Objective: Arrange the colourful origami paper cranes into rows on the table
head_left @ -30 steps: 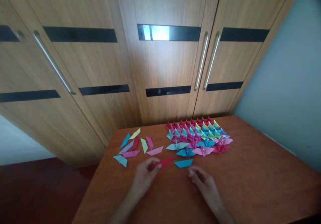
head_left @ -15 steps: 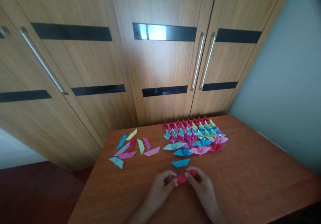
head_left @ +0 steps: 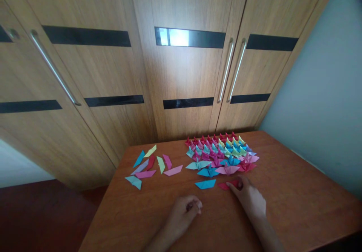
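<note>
My right hand [head_left: 251, 199] pinches a red folded paper piece [head_left: 224, 186] at the table surface, beside a blue folded paper piece [head_left: 205, 184]. Nearer to me, my left hand [head_left: 185, 210] is curled above the table with its fingertips pressed together and nothing visible in them. Just beyond the red piece stand rows of origami cranes, among them a pink crane [head_left: 227, 170], a blue crane [head_left: 208, 171] and a pale teal crane [head_left: 198, 164] in the front.
Several loose folded paper pieces lie at the left of the wooden table [head_left: 118, 214], including a pink piece [head_left: 173, 170] and a pale teal piece [head_left: 134, 182]. A wooden wardrobe [head_left: 186, 71] stands behind the table; a pale wall [head_left: 316, 105] rises on the right.
The red piece has gone from between both hands to the table, right of the blue piece. My right hand moved right and forward with it; my left hand has let go of it.
</note>
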`<state>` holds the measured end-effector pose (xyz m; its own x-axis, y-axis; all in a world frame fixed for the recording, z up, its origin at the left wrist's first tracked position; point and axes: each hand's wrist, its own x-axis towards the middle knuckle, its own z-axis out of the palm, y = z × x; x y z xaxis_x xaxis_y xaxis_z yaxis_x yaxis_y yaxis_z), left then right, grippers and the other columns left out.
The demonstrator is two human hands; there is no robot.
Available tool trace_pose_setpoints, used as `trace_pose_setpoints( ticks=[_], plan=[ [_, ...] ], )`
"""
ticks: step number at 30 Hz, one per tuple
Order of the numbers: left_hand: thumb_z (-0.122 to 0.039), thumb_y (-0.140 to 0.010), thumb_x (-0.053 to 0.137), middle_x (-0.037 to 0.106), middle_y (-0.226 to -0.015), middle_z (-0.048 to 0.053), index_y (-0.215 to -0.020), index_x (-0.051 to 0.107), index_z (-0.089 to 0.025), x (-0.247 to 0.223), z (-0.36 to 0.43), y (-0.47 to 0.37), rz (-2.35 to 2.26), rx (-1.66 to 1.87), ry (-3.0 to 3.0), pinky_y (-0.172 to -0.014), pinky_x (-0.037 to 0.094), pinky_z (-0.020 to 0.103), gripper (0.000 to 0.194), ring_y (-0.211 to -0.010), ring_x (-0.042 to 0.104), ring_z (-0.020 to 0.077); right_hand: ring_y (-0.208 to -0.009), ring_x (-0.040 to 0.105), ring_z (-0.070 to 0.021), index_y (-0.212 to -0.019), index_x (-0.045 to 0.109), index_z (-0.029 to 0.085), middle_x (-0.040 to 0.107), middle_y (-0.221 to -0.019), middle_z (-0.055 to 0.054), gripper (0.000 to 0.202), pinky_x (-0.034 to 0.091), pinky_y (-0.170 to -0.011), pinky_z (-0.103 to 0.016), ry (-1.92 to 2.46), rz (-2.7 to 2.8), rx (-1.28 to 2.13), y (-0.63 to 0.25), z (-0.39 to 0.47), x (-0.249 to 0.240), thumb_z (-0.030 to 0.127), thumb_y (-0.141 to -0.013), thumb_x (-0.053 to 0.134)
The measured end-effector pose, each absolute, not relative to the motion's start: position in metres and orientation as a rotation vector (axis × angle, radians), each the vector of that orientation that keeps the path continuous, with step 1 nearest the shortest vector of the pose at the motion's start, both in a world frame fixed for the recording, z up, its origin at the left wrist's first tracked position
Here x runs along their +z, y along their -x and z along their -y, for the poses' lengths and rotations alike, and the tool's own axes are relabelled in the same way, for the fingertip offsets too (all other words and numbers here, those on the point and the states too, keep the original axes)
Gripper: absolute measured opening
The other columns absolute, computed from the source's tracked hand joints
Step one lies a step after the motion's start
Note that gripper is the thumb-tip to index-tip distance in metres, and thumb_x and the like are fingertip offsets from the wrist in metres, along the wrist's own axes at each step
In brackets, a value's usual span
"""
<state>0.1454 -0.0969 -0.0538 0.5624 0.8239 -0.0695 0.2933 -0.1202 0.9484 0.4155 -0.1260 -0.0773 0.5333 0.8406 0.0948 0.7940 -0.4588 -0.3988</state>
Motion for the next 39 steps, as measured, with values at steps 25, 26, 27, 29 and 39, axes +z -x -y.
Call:
trace_pose_setpoints(
  ticks=[25, 26, 27, 29, 39],
  plan=[
    [-0.036, -0.088, 0.045, 0.067, -0.074, 0.003, -0.081, 0.065, -0.015, -0.058, 0.097, -0.144, -0.901, 0.630, -1.649, -0.068, 0.042, 0.023, 0.030, -0.074, 0.061, 0.0158, -0.064, 0.066, -0.0236, -0.097, 0.063, 0.028, 0.071, -0.079, -0.006, 0.044, 0.037, -0.046, -0.026, 2.302, 1.232, 0.229, -0.425, 0.119, -0.079, 0.064, -0.074, 0.050],
    [-0.036, -0.088, 0.045, 0.067, -0.074, 0.003, -0.081, 0.065, -0.015, -0.058, 0.097, -0.144, -0.903, 0.627, -1.648, -0.068, 0.042, 0.023, 0.030, -0.074, 0.061, 0.0157, -0.063, 0.066, -0.0234, -0.095, 0.064, 0.028, 0.072, -0.079, -0.006, 0.043, 0.038, -0.047, -0.026, 2.285, 1.215, 0.231, -0.425, 0.120, -0.080, 0.063, -0.075, 0.050],
    [-0.037, -0.088, 0.046, 0.067, -0.075, 0.003, -0.081, 0.065, -0.015, -0.058, 0.097, -0.143, -0.906, 0.622, -1.650, -0.068, 0.043, 0.023, 0.030, -0.073, 0.061, 0.0156, -0.063, 0.066, -0.0233, -0.093, 0.065, 0.027, 0.072, -0.079, -0.006, 0.042, 0.039, -0.047, -0.026, 2.262, 1.202, 0.235, -0.424, 0.122, -0.081, 0.062, -0.076, 0.049],
    [-0.037, -0.087, 0.047, 0.067, -0.075, 0.003, -0.080, 0.064, -0.015, -0.057, 0.093, -0.140, -0.923, 0.615, -1.677, -0.068, 0.043, 0.023, 0.029, -0.073, 0.060, 0.0156, -0.063, 0.066, -0.0232, -0.087, 0.066, 0.024, 0.072, -0.077, -0.007, 0.040, 0.042, -0.050, -0.027, 2.181, 1.210, 0.247, -0.416, 0.125, -0.083, 0.058, -0.080, 0.046],
    [-0.024, -0.082, 0.046, 0.068, -0.103, 0.005, -0.096, 0.065, -0.020, -0.023, 0.026, -0.037, -1.432, 0.757, -2.143, -0.088, 0.046, 0.033, 0.024, -0.095, 0.061, 0.0211, -0.062, 0.064, -0.0173, -0.079, 0.064, 0.024, 0.069, -0.072, -0.002, 0.033, 0.046, -0.058, -0.024, 1.712, 1.577, 0.419, -0.343, 0.130, -0.087, 0.046, -0.088, 0.042]
  ],
)
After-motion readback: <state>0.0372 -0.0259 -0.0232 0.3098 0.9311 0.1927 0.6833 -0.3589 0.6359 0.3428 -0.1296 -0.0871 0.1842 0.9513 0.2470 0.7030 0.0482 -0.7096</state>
